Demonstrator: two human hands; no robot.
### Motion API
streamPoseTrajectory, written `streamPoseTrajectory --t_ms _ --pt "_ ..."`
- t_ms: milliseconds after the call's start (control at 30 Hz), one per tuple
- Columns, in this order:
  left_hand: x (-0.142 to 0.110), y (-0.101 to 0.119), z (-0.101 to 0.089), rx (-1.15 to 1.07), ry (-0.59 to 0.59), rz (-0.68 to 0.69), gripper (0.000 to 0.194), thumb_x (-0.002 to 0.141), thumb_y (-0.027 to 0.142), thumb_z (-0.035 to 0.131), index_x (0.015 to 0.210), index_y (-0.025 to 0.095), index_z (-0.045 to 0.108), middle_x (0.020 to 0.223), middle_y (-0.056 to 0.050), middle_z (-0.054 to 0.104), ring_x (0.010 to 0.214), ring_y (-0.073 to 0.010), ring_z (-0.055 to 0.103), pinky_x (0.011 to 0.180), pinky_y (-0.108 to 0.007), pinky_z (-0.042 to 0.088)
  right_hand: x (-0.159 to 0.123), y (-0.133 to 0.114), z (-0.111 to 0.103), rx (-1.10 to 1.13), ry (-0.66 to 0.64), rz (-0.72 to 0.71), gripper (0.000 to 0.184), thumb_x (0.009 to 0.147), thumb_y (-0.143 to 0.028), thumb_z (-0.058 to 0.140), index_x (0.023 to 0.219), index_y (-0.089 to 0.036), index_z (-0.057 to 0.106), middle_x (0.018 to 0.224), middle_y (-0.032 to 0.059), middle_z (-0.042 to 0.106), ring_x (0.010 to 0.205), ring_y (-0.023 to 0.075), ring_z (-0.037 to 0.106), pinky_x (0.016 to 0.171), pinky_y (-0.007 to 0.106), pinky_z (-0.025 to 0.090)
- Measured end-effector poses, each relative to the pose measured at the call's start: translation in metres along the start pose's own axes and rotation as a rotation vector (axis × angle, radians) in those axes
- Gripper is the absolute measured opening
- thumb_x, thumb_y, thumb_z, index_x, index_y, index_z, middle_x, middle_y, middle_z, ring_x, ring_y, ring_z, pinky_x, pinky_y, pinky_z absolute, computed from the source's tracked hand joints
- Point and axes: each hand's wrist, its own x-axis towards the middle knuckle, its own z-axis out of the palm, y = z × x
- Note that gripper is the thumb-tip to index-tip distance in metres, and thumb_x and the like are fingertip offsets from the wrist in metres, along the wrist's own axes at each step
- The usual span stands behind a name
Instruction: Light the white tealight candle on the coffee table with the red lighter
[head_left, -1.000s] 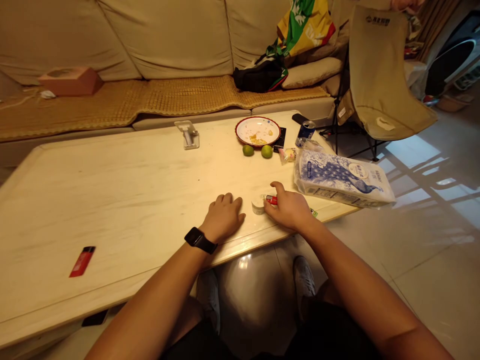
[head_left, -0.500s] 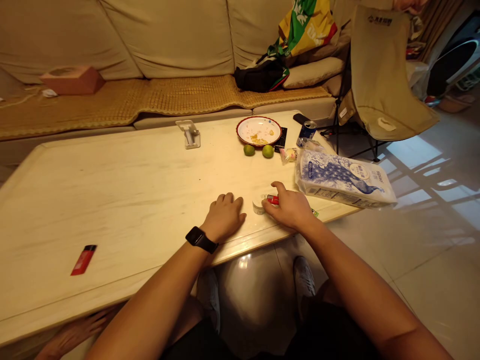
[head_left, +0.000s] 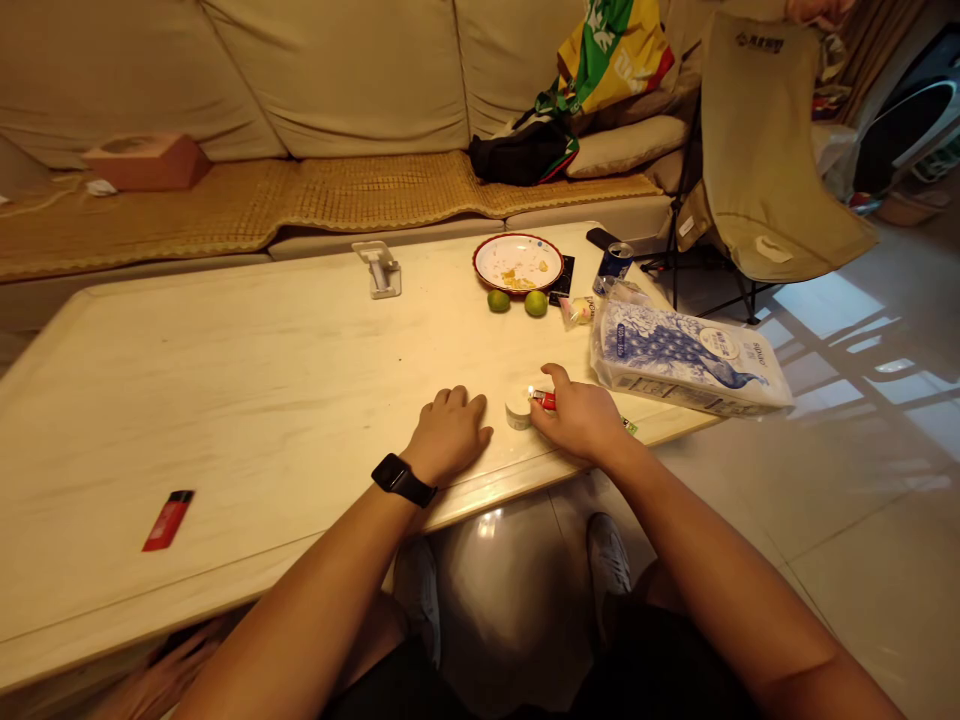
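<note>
My right hand is closed round a red lighter near the table's front edge. A small flame shows at the lighter's tip, right beside a small white round candle. My left hand, a black watch on its wrist, rests on the pale table just left of the candle, with its fingers curled under and nothing visible in them.
A second red lighter lies at front left. A blue-and-white tissue pack sits right of my hand. Farther back are a plate, two limes, a can and a phone stand. Sofa behind, folding chair right.
A small flame now shows at the lighter's tip by the candle. Both hands have stayed in place.
</note>
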Motion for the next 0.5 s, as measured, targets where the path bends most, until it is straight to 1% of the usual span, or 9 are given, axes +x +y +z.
streamPoseTrajectory --t_ms 67,133,267,333,433,500 --pt "0.000 0.000 -0.001 0.003 -0.004 0.000 0.039 0.091 0.045 0.052 0.123 0.024 0.059 0.130 -0.015 0.055 0.123 -0.0352 0.044 0.101 -0.050 0.039 0.000 0.001 0.001 0.006 0.011 -0.001 0.064 0.096 -0.054 0.047 0.148 -0.017 0.040 0.105 0.0143 0.077 0.098 0.0321 0.072 0.082 0.038 0.046" --pt "0.000 0.000 -0.001 0.002 -0.007 0.003 0.038 0.091 0.045 0.052 0.122 0.024 0.059 0.129 -0.015 0.055 0.123 -0.0352 0.045 0.100 -0.049 0.039 -0.001 0.003 0.001 0.018 0.036 -0.007 0.065 0.096 -0.058 0.046 0.147 -0.018 0.041 0.103 0.0138 0.078 0.098 0.0325 0.071 0.082 0.039 0.047" --pt "0.000 0.000 -0.002 -0.001 0.001 0.012 0.039 0.091 0.045 0.052 0.123 0.023 0.059 0.129 -0.016 0.055 0.121 -0.0351 0.045 0.099 -0.049 0.040 -0.004 0.010 0.000 0.040 0.069 0.009 0.079 0.087 -0.075 0.053 0.143 -0.021 0.045 0.102 0.0135 0.077 0.099 0.0338 0.071 0.082 0.039 0.047" --pt "0.000 0.000 -0.001 0.004 0.011 0.016 0.039 0.091 0.045 0.052 0.122 0.022 0.059 0.128 -0.016 0.055 0.120 -0.0352 0.046 0.098 -0.049 0.040 -0.006 0.014 0.001 0.033 0.074 0.032 0.080 0.085 -0.075 0.056 0.143 -0.021 0.045 0.102 0.0130 0.077 0.099 0.0330 0.071 0.081 0.038 0.048" --pt "0.001 0.000 0.000 0.007 0.014 0.015 0.038 0.091 0.045 0.052 0.121 0.022 0.060 0.128 -0.016 0.056 0.120 -0.0354 0.046 0.098 -0.049 0.041 -0.007 0.020 0.002 0.024 0.084 0.039 0.074 0.088 -0.069 0.057 0.143 -0.021 0.045 0.103 0.0118 0.077 0.099 0.0313 0.072 0.082 0.037 0.048" --pt "0.001 -0.001 0.000 0.003 0.011 0.014 0.038 0.091 0.045 0.052 0.122 0.023 0.060 0.128 -0.015 0.056 0.121 -0.0354 0.046 0.098 -0.049 0.041 -0.008 0.023 0.004 0.028 0.084 0.036 0.073 0.089 -0.069 0.057 0.142 -0.021 0.045 0.103 0.0112 0.078 0.099 0.0308 0.072 0.082 0.037 0.048"
